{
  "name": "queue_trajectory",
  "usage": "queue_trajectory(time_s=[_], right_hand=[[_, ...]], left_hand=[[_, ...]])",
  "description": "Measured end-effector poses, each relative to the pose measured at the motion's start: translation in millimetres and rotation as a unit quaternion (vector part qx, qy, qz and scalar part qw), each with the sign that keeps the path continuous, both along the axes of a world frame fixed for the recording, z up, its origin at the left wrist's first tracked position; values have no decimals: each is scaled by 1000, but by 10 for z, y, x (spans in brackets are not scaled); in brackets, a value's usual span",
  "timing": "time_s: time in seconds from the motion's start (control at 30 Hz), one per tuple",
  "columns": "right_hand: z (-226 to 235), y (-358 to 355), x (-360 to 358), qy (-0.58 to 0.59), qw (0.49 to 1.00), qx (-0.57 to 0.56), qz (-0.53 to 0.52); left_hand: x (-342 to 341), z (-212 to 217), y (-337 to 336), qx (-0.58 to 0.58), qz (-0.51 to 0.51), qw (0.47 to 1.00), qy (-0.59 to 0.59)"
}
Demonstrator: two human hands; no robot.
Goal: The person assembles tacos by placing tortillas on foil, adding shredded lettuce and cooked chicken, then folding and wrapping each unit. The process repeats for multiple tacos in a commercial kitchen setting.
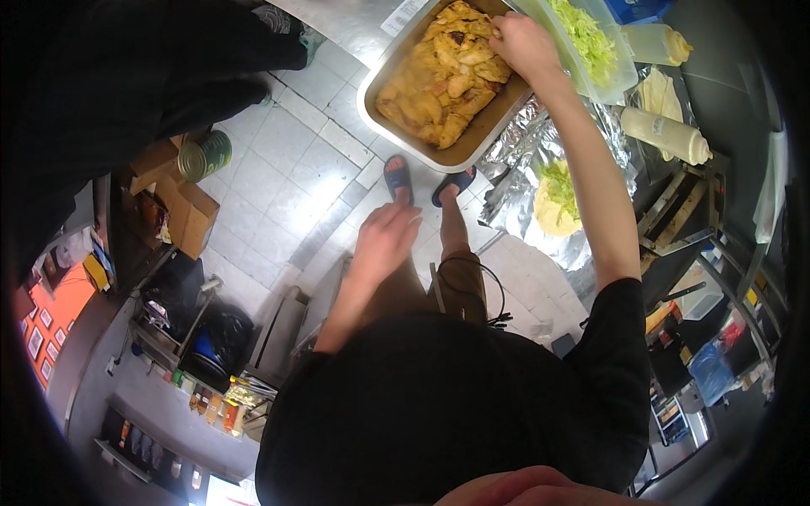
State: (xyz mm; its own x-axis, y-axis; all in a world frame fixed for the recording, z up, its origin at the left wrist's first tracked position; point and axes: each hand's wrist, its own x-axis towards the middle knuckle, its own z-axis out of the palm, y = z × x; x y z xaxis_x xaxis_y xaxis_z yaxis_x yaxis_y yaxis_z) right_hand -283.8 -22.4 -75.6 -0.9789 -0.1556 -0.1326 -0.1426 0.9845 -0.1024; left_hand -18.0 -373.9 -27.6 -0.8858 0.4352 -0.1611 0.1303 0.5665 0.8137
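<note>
Landmark: a deep rectangular pan (368, 105), pale-rimmed, ahead of the person. Cooked chicken pieces (443, 80), yellow-brown with a few charred spots, lie heaped inside it, leaving some of its floor bare toward the right.

Right hand (525, 46): reaches over the pan's right side, fingers bent down at the edge of the chicken heap. Fingertips partly hidden; cannot tell whether they are clamped on a piece.

Left hand (386, 240): low on the near side of the pan, well apart from it, above the person's legs. Fingers half curled and blurred; cannot tell whether the tips meet. No item visible in them.

Right of the pan, just beside it: a translucent plastic tub (623, 83) of shredded lettuce (584, 38). Near-right of the pan: crumpled aluminium foil (512, 192) over the tabletop (709, 91); on the foil, a round flatbread (553, 214), partly covered by more shredded lettuce (557, 181).

Farther right of the pan, past the tub: two squeeze bottles with pale contents, one (665, 135) lying nearer the person, the other (656, 45) farther off.

Left of the pan, well apart: a large tin can (205, 157) beside an open cardboard box (187, 215). Below the pan's near edge: dark slippers (396, 175) on the tiled floor (268, 169).
</note>
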Motion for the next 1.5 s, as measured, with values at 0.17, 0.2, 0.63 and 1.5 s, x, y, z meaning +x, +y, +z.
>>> queue_trajectory(time_s=[0.17,0.2,0.63,1.5], right_hand=[[351,61,185,-29,999,-16,-26],[406,17,189,-31,999,-20,-27],[93,-365,-158,-17,998,-10,-60],[-6,53,66,-61,987,150,6]], left_hand=[[-46,-10,8,5,17,1000,2],[-54,-12,9,7,17,1000,2],[-14,31,-29,13,29,999,18],[53,65,166,22,6,1000,15]])
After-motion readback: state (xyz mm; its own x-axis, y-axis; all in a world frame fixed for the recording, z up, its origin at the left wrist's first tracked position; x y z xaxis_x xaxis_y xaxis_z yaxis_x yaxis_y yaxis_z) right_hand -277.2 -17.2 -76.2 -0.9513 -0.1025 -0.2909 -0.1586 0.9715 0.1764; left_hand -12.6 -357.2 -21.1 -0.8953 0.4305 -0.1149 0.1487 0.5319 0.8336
